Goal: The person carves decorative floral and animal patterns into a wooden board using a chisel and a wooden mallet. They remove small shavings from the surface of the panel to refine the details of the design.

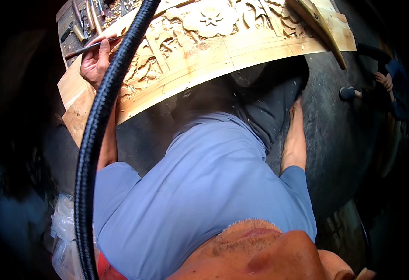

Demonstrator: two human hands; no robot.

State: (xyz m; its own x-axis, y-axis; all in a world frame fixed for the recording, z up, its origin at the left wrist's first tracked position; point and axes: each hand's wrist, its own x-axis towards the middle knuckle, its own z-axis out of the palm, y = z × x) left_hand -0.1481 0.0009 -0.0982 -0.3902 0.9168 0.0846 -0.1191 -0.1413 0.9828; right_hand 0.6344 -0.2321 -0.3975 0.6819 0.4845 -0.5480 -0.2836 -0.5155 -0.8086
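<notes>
My left hand is closed around a slim, dark carving chisel at the left end of a pale wooden panel. The chisel lies nearly level across my fingers, and a black braided cable hides part of its far end. Raised leaves and a large carved flower cover the panel, with loose shavings in the hollows. On the right, my forearm reaches down beside my dark trousers; the hand at its end is hidden there.
Several chisels and a hammer lie beyond the panel's left end. A long, curved wooden piece crosses its right end. The braided cable runs down the view. Another person is at far right; plastic bags lie at lower left.
</notes>
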